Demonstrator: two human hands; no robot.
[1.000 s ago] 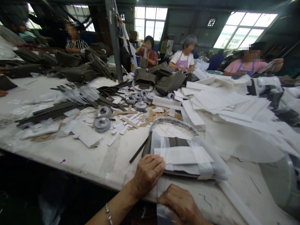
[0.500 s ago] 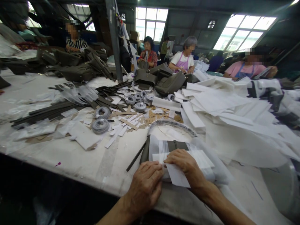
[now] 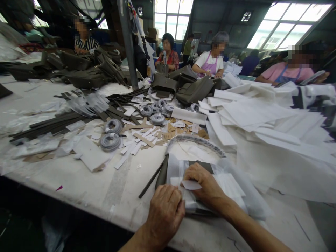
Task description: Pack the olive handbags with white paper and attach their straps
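A dark olive handbag (image 3: 207, 166) lies before me, partly covered by translucent wrap and a white sheet (image 3: 232, 185). Its arched handle (image 3: 195, 140), covered in clear plastic, rises on the far side. A dark strap (image 3: 150, 179) trails off its left side. My left hand (image 3: 167, 209) is closed, fingers curled at the bag's near left corner; the fingertips are hidden. Across the middle of the bag, my right hand (image 3: 201, 177) is bent, closed on a small white paper piece (image 3: 191, 184) that curls out under its fingers.
Stacked white sheets (image 3: 273, 119) spread to the right. Coiled plastic-wrapped straps (image 3: 110, 141), paper strips (image 3: 131, 148) and dark straps (image 3: 55, 122) lie left and ahead. More dark bags (image 3: 195, 91) are piled beyond, near a post (image 3: 127, 45). Several people sit across the table.
My right hand has lifted and curled, and the white paper that hung flat toward me is now folded up beneath it. The fingers of my left hand have curled tighter. The view has shifted slightly.
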